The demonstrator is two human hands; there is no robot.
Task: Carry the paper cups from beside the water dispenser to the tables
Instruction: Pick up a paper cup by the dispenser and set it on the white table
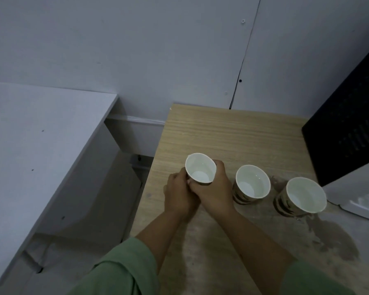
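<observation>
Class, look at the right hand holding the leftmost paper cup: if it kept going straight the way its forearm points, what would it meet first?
Nothing close, probably. The right hand points up-left, away from the other cups; past the held cup lies bare wooden tabletop, then the wall. Depth is unclear.

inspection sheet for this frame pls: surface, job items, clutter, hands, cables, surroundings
Surface: wooden table, wet patch at its right front.
Job's things: three paper cups; left cup lifted and tilted, middle cup and right cup standing upright.
Clutter: nothing seen.
Hands: left hand and right hand both wrapped around the left cup.
Cables: nothing seen.
Surroundings: water dispenser at right, white table at left, wall behind.
</observation>
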